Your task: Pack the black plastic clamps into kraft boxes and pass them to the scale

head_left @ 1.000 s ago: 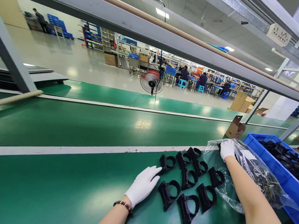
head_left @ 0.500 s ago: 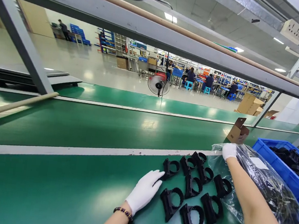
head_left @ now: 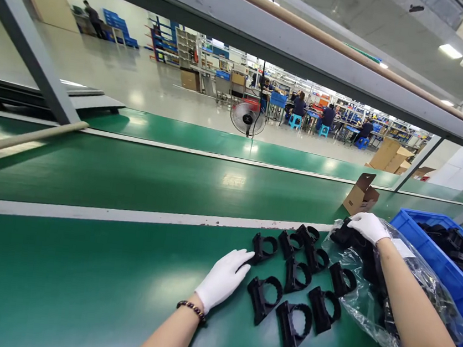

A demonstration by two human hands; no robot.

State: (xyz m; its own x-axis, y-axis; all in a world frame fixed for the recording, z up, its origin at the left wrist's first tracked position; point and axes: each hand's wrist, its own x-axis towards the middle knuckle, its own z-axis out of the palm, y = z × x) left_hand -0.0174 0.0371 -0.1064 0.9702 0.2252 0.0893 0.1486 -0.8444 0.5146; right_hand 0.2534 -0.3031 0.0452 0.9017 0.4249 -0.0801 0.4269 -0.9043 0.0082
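The right hand point(head_left: 370, 226) has closed on black parts at the mouth of the clear bag point(head_left: 405, 293), right of frame; the left hand point(head_left: 223, 278) stays flat, fingers apart, beside the black clamps point(head_left: 292, 283) at lower centre.

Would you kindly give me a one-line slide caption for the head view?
Gloved left hand rests beside black ring-shaped parts on a green belt; right hand grips an open plastic bag.
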